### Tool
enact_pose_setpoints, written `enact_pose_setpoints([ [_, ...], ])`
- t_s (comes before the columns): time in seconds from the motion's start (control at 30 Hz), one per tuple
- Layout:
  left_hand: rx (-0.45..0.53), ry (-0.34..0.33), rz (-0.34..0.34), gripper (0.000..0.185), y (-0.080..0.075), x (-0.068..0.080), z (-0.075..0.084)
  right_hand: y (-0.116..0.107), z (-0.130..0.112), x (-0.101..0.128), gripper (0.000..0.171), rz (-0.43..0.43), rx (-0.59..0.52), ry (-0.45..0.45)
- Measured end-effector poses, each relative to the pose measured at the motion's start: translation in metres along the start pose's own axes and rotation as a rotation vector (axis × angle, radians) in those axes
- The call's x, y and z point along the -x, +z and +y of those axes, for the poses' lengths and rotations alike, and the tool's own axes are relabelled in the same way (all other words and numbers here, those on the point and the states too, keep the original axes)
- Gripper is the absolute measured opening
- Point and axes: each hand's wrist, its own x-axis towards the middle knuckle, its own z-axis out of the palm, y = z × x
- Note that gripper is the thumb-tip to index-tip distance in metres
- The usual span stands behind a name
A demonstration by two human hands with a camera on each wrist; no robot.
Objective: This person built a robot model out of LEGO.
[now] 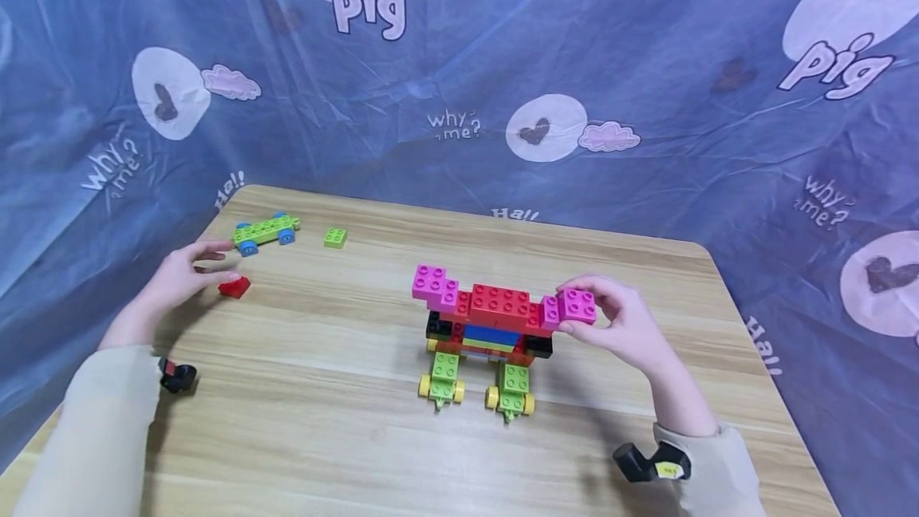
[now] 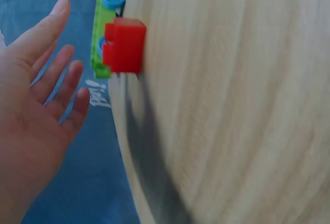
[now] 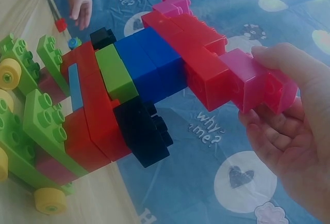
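Observation:
My left hand (image 1: 172, 279) reaches over the far left of the table, beside a small red brick (image 1: 235, 289). In the left wrist view its fingers are spread and loosely bent, and the red brick (image 2: 128, 47) stands apart from them. My right hand (image 3: 304, 126) pinches a pink brick (image 3: 281, 90), thumb on one side and fingers on the other. This pink brick forms the right end of a toy built of red, blue, green and black bricks (image 1: 498, 309). The toy stands upright on green bases with yellow wheels (image 1: 512, 397); another pink brick (image 1: 431, 282) tops its left end.
A green wheeled base (image 1: 266, 230) with blue wheels lies at the back left, just beyond my left hand. To its right sits a small green brick (image 1: 334, 238). A blue printed sheet (image 1: 459, 70) hangs behind and beside the wooden table (image 1: 323, 405).

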Motion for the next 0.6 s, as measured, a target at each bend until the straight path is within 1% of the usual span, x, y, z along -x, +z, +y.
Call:
enact_pose_setpoints([
  [0.17, 0.025, -0.005, -0.061, 0.065, 0.000, 0.001, -0.012, 0.000, 0.001, 0.000, 0.041, -0.004, -0.009, 0.000],
  [0.27, 0.015, -0.012, -0.098, 0.067, 0.001, 0.001, -0.017, 0.000, 0.001, 0.000, 0.041, -0.004, -0.023, -0.004],
  [0.33, 0.010, -0.005, -0.116, 0.068, 0.002, 0.001, -0.021, 0.000, 0.001, 0.000, 0.042, -0.005, -0.033, -0.009],
  [0.53, 0.023, 0.084, -0.121, 0.065, 0.007, -0.001, -0.030, 0.000, 0.001, 0.000, 0.042, -0.011, -0.044, -0.014],
  [0.6, 0.025, 0.102, -0.125, 0.066, 0.009, -0.001, -0.031, 0.000, 0.001, 0.000, 0.042, -0.013, -0.044, -0.013],
])
